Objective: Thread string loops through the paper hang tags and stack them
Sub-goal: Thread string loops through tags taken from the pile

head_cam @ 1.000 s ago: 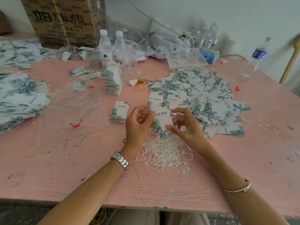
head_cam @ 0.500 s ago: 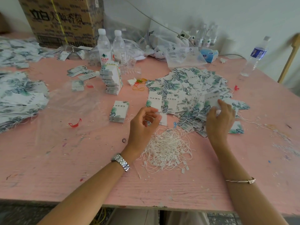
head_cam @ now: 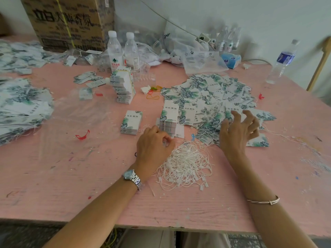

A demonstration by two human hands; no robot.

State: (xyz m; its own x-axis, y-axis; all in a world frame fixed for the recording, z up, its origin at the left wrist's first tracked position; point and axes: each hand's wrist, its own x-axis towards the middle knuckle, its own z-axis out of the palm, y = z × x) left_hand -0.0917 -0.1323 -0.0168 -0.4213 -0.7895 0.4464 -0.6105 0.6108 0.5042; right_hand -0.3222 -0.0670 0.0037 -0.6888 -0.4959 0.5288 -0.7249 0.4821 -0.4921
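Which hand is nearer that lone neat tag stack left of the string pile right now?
Left. The left hand is just right of the tag stack, nearer the person, not touching it. The right hand is farther right, over the loose tags.

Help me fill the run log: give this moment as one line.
left hand: curled, beside white string-loop pile | right hand: spread open over loose leaf-print paper tags

On the pink table [head_cam: 53, 176], the left hand [head_cam: 154, 148] rests with curled fingers at the edge of the white string loops [head_cam: 186, 165]; whether it pinches one is unclear. The right hand [head_cam: 238, 130] hovers, fingers spread, over the scattered hang tags [head_cam: 206, 93]. A neat tag stack [head_cam: 169, 119] stands just beyond the left hand.
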